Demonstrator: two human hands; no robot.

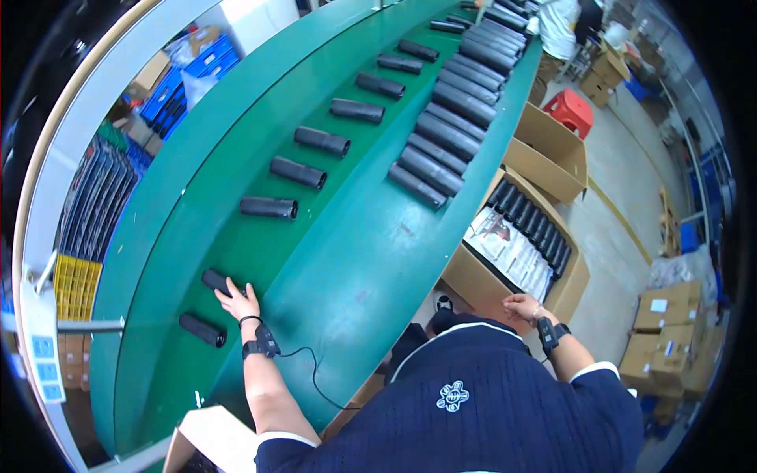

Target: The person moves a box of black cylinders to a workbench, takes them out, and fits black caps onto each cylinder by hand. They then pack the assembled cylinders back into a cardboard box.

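A short black tube (213, 279) lies on the green belt at the left, its right end covered by my left hand (239, 302). My fingers rest over that end, with the thumb a little apart. Nearer to me on the belt is another black tube (203, 329). Over the near edge of an open cardboard box (572, 296) hangs my right hand (520, 308), its fingers curled; whether anything is in them is hidden. Inside that box, several black tubes (536, 221) stand in a row beside printed white sheets (512, 251).
Spaced black tubes (322, 141) run up the belt (260, 248). Along the green ledge (347, 276) lies a tight row of black tubes (449, 134). Another open carton (552, 146), a red stool (569, 113) and stacked boxes (662, 339) stand right. A cable runs from my left wrist.
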